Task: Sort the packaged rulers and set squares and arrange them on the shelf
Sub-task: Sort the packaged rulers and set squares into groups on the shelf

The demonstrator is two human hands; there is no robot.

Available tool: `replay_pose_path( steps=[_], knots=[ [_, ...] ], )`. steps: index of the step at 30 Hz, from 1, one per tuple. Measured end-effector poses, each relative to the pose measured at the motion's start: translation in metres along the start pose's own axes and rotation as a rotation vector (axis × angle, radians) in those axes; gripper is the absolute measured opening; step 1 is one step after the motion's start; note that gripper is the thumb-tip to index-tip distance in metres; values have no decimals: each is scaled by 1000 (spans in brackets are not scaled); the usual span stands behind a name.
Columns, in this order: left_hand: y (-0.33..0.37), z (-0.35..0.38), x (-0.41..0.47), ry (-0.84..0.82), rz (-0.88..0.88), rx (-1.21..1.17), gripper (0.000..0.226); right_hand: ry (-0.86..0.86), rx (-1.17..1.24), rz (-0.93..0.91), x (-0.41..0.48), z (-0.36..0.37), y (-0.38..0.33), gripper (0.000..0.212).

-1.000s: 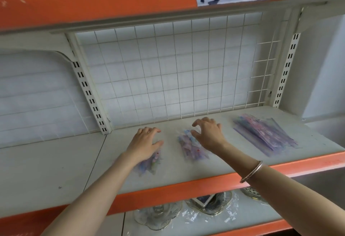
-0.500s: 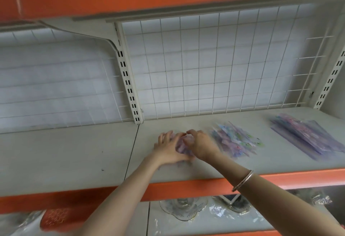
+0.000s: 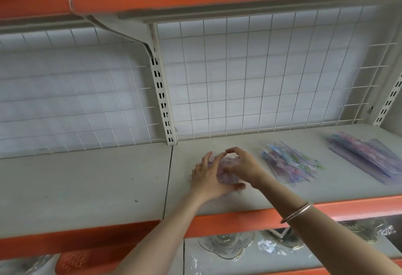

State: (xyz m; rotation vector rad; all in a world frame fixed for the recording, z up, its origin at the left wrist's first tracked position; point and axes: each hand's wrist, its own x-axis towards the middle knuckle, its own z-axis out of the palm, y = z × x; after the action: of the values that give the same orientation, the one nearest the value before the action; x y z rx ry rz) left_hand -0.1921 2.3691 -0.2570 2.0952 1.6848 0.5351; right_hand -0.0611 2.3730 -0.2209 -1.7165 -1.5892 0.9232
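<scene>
Head view, the only one: both hands meet over a small pile of packets (image 3: 226,171) lying on the shelf (image 3: 87,187), just right of the seam between two shelf boards. The left hand (image 3: 205,179) cups the pile from the left, its fingers laid close together along the far-left edge and its thumb reaching across the near edge. The right hand (image 3: 244,166) comes in from the other side, thumb and forefinger curved in an arch over the top of the packets, the other fingers curled against the right edge. Held this way from both sides, the pile looks to be in the middle of being squared up into one neat stack.

The packets are clear sleeves tinted lilac and pink; the grip and blur hide what shape lies inside. Well to the right sits a middle pile (image 3: 289,163), fanned and untidy, with blue, green and pink prints. Further right lies a long pile (image 3: 367,158) of purple-pink packs, probably the rulers, set at a slant. Keeping the three heaps apart suits sorting by kind.
</scene>
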Motion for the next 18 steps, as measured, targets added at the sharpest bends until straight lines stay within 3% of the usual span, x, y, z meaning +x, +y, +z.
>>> replay_pose_path(
  steps=[6, 14, 18],
  knots=[
    [-22, -30, 4, -87, 46, -486, 93, -11, 64, 63, 6, 10, -11, 57],
    [-30, -44, 25, -213, -146, -347, 129, 18, -54, 97, 4, 9, -16, 75],
    [-23, -47, 34, -273, -218, -300, 122, -6, -40, 103, 3, 9, -16, 77]
  ],
)
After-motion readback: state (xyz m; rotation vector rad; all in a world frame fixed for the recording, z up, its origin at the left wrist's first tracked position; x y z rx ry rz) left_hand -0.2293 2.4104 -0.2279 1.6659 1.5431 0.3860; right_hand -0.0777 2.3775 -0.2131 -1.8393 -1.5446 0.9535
